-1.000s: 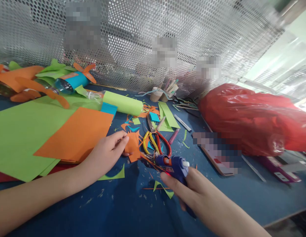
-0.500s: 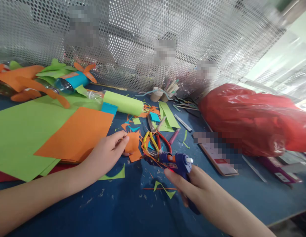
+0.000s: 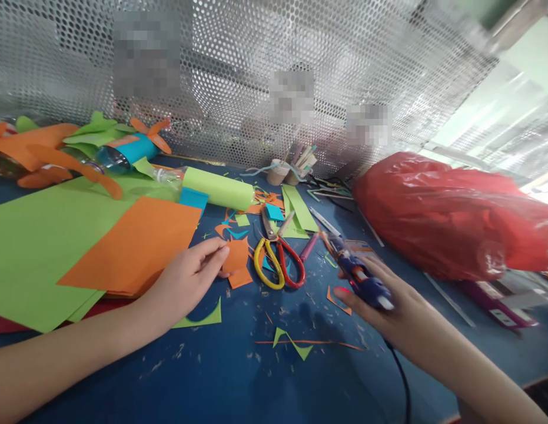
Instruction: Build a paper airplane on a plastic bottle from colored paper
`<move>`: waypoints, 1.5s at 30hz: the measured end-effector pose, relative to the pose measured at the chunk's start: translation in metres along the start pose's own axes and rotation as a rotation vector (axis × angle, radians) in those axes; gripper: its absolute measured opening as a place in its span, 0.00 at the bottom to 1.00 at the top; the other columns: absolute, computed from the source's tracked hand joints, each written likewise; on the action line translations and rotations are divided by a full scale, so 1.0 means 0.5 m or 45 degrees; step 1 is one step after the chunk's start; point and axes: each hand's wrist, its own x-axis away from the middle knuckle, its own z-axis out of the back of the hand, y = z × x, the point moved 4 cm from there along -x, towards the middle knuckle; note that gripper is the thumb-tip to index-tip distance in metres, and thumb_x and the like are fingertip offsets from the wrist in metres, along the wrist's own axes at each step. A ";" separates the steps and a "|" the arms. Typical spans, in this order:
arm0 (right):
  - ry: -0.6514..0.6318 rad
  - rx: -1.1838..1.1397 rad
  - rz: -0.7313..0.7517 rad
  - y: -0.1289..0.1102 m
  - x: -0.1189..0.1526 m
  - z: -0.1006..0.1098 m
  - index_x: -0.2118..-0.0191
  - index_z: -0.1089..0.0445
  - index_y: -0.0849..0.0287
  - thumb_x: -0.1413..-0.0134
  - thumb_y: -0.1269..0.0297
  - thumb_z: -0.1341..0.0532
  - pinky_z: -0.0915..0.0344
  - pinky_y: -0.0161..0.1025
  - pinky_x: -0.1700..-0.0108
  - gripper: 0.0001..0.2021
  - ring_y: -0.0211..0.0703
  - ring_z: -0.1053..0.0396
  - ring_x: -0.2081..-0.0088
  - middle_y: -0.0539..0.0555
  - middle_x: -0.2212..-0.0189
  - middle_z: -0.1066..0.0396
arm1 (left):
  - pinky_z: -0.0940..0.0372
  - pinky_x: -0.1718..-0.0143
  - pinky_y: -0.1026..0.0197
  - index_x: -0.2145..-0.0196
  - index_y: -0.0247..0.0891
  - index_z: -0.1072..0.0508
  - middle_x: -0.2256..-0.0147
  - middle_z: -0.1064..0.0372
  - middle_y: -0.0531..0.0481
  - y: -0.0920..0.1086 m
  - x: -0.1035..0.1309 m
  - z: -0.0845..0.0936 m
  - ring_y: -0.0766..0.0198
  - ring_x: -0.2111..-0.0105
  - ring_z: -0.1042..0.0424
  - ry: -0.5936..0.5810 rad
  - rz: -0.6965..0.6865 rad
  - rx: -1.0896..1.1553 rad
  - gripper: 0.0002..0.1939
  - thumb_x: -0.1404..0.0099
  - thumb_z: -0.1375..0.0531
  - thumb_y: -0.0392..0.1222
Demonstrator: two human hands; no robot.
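Note:
Between thumb and fingers, my left hand (image 3: 203, 268) pinches a small orange paper piece (image 3: 236, 258) by its left side, low over the table. My right hand (image 3: 375, 285) grips a dark blue glue gun (image 3: 359, 274), its nozzle pointing up and left; a black cord (image 3: 401, 377) trails below. Between the two hands lie scissors (image 3: 279, 259) with one yellow and one red handle, blades spread apart. A pink-purple stick (image 3: 309, 247) rests beside them. Paper scraps lie around, among them a green offcut (image 3: 295, 344) and a blue square (image 3: 274, 212).
Large green sheets (image 3: 57, 235) and an orange sheet (image 3: 136, 247) cover the left. Behind them are paper-wrapped bottles, including a green one (image 3: 218, 188). Cups with sticks (image 3: 278, 171) stand at the back by a perforated metal screen (image 3: 229, 70). A red plastic bag (image 3: 432, 218) fills the right.
My right hand has moved the glue gun to the right, away from the orange paper, uncovering the scissors' handles. My left hand stays with the orange paper piece.

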 end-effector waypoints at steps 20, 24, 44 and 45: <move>-0.205 0.154 -0.013 0.016 -0.053 0.011 0.59 0.27 0.57 0.47 0.47 0.41 0.31 0.52 0.57 0.19 0.58 0.26 0.60 0.61 0.59 0.25 | 0.33 0.61 0.60 0.60 0.43 0.27 0.62 0.34 0.49 0.035 0.010 0.011 0.61 0.61 0.31 0.235 -0.478 -0.264 0.11 0.30 0.49 0.43; -0.367 -0.462 0.050 -0.119 -0.059 -0.018 0.51 0.34 0.56 0.44 0.56 0.40 0.31 0.38 0.66 0.17 0.42 0.27 0.71 0.51 0.71 0.24 | 0.35 0.63 0.63 0.55 0.44 0.27 0.64 0.37 0.51 0.059 0.032 0.006 0.64 0.64 0.33 0.159 -0.739 -0.459 0.12 0.28 0.49 0.37; -0.125 -0.771 0.214 -0.128 -0.087 -0.095 0.71 0.29 0.58 0.52 0.72 0.37 0.33 0.36 0.64 0.03 0.42 0.32 0.61 0.53 0.64 0.34 | 0.34 0.48 0.54 0.57 0.36 0.26 0.55 0.25 0.46 0.053 0.029 -0.003 0.56 0.51 0.29 -0.046 -0.545 -0.667 0.22 0.26 0.59 0.42; -0.096 -0.751 0.250 -0.130 -0.085 -0.094 0.71 0.28 0.57 0.52 0.72 0.36 0.33 0.36 0.63 0.03 0.43 0.32 0.60 0.54 0.63 0.35 | 0.34 0.49 0.54 0.59 0.36 0.26 0.55 0.25 0.45 0.053 0.028 -0.003 0.56 0.51 0.29 -0.057 -0.531 -0.660 0.22 0.26 0.59 0.42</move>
